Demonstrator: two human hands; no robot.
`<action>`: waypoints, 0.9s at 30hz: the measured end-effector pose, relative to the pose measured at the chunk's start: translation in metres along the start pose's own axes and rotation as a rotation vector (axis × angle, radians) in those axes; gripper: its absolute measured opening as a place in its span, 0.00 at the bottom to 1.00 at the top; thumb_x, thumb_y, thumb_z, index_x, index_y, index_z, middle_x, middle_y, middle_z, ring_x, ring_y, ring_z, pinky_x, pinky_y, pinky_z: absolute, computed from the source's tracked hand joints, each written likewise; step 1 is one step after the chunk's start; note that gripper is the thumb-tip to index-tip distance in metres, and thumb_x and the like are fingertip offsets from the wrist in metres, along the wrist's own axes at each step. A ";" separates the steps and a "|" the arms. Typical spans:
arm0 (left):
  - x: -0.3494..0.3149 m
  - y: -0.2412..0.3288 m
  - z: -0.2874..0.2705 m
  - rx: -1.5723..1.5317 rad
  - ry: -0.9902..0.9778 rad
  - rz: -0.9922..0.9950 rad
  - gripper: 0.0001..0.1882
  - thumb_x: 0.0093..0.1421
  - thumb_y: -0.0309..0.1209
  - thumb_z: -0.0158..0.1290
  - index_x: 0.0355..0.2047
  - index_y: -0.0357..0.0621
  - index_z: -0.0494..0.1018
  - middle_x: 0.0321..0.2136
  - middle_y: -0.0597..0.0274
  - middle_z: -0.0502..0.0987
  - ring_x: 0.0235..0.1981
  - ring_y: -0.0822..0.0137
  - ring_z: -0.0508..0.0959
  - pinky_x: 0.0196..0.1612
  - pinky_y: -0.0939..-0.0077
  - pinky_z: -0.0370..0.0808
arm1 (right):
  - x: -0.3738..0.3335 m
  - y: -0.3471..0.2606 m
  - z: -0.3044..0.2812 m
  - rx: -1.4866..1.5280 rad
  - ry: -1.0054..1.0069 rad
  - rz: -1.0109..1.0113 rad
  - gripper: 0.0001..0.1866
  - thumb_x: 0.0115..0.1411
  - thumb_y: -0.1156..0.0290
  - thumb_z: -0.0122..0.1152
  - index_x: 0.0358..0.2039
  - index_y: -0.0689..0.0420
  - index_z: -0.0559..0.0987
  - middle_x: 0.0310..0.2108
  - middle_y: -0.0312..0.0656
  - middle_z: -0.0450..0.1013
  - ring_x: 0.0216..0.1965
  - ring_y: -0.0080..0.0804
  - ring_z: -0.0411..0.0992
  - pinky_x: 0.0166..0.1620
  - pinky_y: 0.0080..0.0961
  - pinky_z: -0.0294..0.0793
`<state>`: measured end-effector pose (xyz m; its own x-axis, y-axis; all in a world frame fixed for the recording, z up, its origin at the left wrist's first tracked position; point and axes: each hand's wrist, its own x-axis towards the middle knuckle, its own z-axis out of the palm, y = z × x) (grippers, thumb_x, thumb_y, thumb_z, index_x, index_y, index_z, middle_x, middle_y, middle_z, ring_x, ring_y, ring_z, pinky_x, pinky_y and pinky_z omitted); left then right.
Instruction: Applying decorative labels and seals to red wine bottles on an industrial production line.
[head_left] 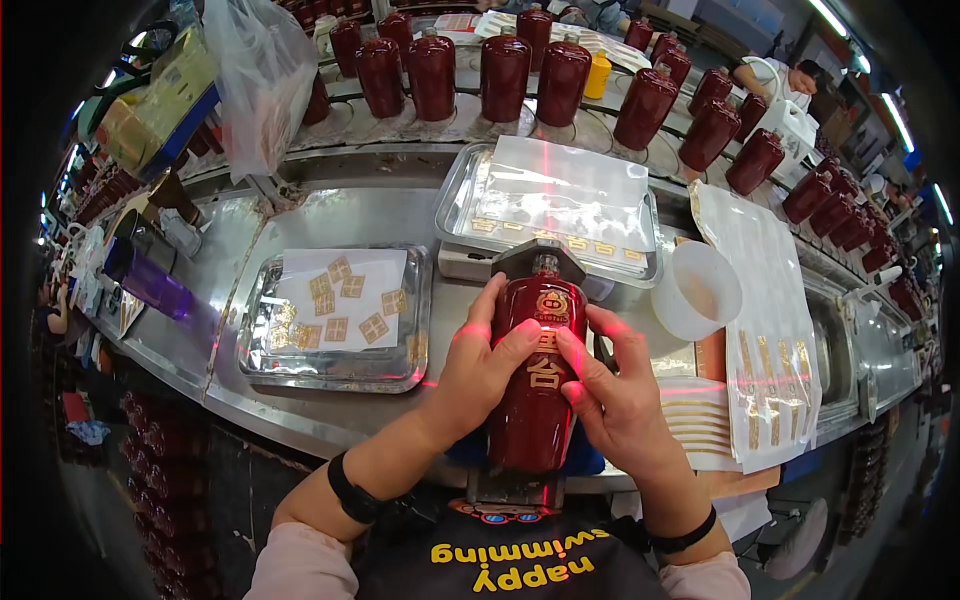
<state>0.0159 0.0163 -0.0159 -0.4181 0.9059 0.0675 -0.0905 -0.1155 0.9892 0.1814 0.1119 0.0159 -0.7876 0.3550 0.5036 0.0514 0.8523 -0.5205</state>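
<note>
A dark red glossy bottle (528, 435) with a gold emblem and gold characters on its front lies tilted back in a holder in front of me, its neck pointing away. My left hand (478, 368) wraps round the bottle's left side, thumb on its front beside the characters. My right hand (625, 400) grips the right side, with thumb and fingertips pressed on the front by the gold characters. Red laser lines cross the bottle and both hands. Beyond it, a metal tray (452, 212) carries a white sheet (570, 190) with gold characters along its near edge.
Left of my hands, a metal tray (330, 380) holds gold square stickers on white paper. To the right stand a white plastic tub (690, 290) and sheets of gold strips (765, 350). Red bottles (505, 75) line the conveyor behind. A clear plastic bag (262, 85) hangs at upper left.
</note>
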 end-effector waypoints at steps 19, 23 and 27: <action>0.004 -0.001 0.000 -0.057 0.059 -0.013 0.40 0.64 0.41 0.52 0.64 0.25 0.47 0.52 0.45 0.70 0.53 0.65 0.70 0.58 0.74 0.64 | 0.083 0.018 -0.033 0.088 -0.099 0.088 0.12 0.57 0.71 0.61 0.39 0.62 0.73 0.27 0.52 0.75 0.31 0.50 0.76 0.34 0.34 0.74; 0.006 0.004 -0.001 0.163 0.118 0.109 0.39 0.63 0.42 0.51 0.63 0.26 0.49 0.52 0.43 0.70 0.57 0.59 0.66 0.61 0.68 0.59 | 0.076 0.027 -0.024 0.218 -0.032 0.203 0.12 0.57 0.71 0.61 0.41 0.61 0.74 0.27 0.46 0.76 0.28 0.36 0.75 0.35 0.29 0.74; 0.011 0.018 -0.024 0.678 0.026 0.747 0.35 0.64 0.47 0.49 0.61 0.31 0.59 0.52 0.49 0.72 0.60 0.50 0.62 0.65 0.56 0.51 | 0.052 0.037 0.001 0.522 0.169 0.423 0.12 0.61 0.69 0.59 0.42 0.61 0.74 0.31 0.40 0.75 0.32 0.23 0.72 0.37 0.21 0.73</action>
<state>-0.0119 0.0148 -0.0007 -0.1777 0.6863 0.7052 0.7326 -0.3863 0.5605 0.1416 0.1622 0.0224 -0.6562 0.7072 0.2633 -0.0027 0.3467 -0.9380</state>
